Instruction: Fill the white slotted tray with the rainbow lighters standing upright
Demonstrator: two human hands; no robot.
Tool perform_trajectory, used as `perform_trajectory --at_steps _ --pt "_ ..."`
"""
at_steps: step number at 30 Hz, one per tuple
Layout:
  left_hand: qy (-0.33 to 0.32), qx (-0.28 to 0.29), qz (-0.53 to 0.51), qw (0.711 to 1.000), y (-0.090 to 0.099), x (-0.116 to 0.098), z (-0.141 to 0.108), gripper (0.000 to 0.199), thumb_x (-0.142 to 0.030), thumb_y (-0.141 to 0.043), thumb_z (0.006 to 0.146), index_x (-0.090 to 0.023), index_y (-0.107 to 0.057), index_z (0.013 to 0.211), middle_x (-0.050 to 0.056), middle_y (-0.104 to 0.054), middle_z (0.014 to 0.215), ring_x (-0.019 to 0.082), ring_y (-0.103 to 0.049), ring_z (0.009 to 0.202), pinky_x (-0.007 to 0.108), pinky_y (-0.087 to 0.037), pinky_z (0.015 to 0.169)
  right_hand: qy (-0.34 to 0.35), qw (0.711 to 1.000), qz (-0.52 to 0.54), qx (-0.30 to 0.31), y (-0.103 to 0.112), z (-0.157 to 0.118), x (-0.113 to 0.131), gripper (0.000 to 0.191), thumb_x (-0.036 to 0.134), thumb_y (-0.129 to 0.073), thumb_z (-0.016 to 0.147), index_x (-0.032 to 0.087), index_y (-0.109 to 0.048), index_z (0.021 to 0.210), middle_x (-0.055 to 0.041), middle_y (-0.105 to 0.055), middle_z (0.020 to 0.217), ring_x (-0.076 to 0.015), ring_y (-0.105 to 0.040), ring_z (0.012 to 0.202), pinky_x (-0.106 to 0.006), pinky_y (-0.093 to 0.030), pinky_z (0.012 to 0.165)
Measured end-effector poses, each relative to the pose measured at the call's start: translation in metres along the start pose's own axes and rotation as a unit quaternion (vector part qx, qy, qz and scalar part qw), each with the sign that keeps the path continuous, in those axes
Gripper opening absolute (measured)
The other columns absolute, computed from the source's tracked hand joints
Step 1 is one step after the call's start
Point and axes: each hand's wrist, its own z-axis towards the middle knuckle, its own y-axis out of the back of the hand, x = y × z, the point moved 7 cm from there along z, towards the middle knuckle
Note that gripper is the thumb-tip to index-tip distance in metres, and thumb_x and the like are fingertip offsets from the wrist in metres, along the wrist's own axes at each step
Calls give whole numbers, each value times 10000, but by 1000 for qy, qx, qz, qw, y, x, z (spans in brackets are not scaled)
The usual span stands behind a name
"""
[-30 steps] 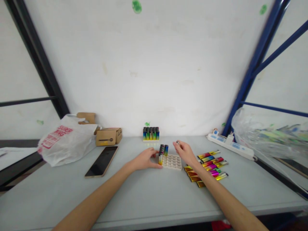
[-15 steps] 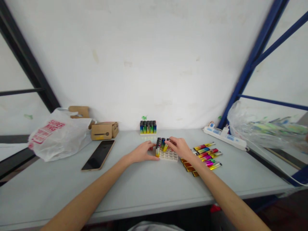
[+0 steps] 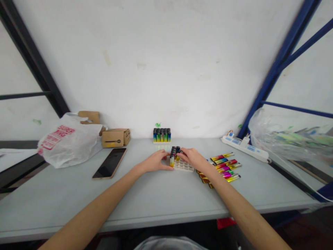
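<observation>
A white tray with holes [image 3: 185, 166] lies at the middle of the table, with upright lighters [image 3: 172, 160] in its left part. My left hand [image 3: 156, 161] is at the tray's left side, thumb and fingers closed round its edge and the near lighter. Above the tray, my right hand [image 3: 191, 158] has its fingertips pinched on a lighter [image 3: 178, 157] beside the standing ones; the fingers partly cover it. Loose shiny lighters [image 3: 223, 166] lie right of the tray, some behind my right forearm.
Behind the tray stands a full block of lighters [image 3: 162, 135]. At left are a phone [image 3: 110, 163], a cardboard box [image 3: 114, 138] and a white plastic bag [image 3: 71, 140]. A power strip [image 3: 246, 148] and clear plastic bags [image 3: 283, 139] are at right.
The lighter in my right hand has gone from tilted to more upright and lower, against the standing ones. The whole view has shifted slightly. My left hand stays at the tray.
</observation>
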Motion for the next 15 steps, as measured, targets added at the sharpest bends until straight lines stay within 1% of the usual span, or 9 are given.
perform_trajectory --at_steps 2,4,6,7,9,11,12,14,15 --pt "-2 3 3 1000 -1 1 1 694 -745 -824 758 -159 -753 1123 77 -665 974 266 -626 884 338 -495 821 -38 996 -77 7 0 0 -1 401 489 -496 1120 182 -753 1096 -141 -814 929 -253 -763 835 -278 -436 682" --pt "-5 5 4 1000 -1 2 1 689 -755 -812 763 -162 -757 1108 74 -661 968 265 -625 878 335 -491 810 -59 991 -121 23 -2 -1 -1 496 572 -467 1106 191 -778 1043 -162 -815 965 -272 -771 882 -286 -442 696" --pt "-5 4 4 1000 -1 2 2 686 -765 -799 768 -167 -758 1103 69 -660 964 261 -626 870 332 -490 803 -54 990 -120 44 -3 -3 0 538 624 -461 1090 207 -785 986 -142 -815 947 -261 -770 885 -279 -445 710" --pt "-4 3 4 1000 -1 2 2 687 -768 -795 770 -169 -758 1104 68 -660 963 260 -627 868 332 -490 802 -52 992 -111 43 -1 -4 -1 550 636 -449 1090 216 -783 974 -128 -814 934 -251 -768 884 -275 -447 721" --pt "-3 2 3 1000 0 1 2 693 -770 -794 767 -167 -755 1108 67 -662 963 261 -630 870 333 -492 805 -68 993 -95 15 11 -7 -9 573 626 -381 1114 230 -777 992 -109 -812 934 -239 -766 908 -272 -459 760" --pt "-3 3 1 1000 0 0 2 701 -769 -797 760 -162 -752 1107 69 -664 967 264 -633 876 336 -494 813 -134 985 -100 -34 31 -13 -29 582 590 -316 1137 230 -769 1065 -118 -811 971 -247 -767 965 -286 -479 816" --pt "-2 4 0 1000 0 0 2 705 -772 -799 756 -160 -751 1102 70 -665 968 265 -634 879 337 -496 816 -188 974 -112 -54 41 -19 -44 573 570 -310 1141 221 -764 1114 -134 -809 1001 -259 -766 1001 -300 -491 843" --pt "3 3 -2 1000 2 -1 2 710 -782 -798 747 -160 -751 1086 71 -667 971 266 -636 879 337 -499 821 -313 937 -140 -67 57 -35 -78 548 537 -339 1135 182 -749 1206 -185 -797 1083 -297 -759 1068 -341 -517 884" --pt "5 2 -2 1000 2 -1 2 712 -788 -794 745 -161 -751 1080 72 -668 975 266 -637 879 337 -501 823 -362 919 -147 -55 61 -44 -94 539 520 -361 1128 153 -742 1232 -215 -783 1147 -319 -751 1106 -365 -529 902"
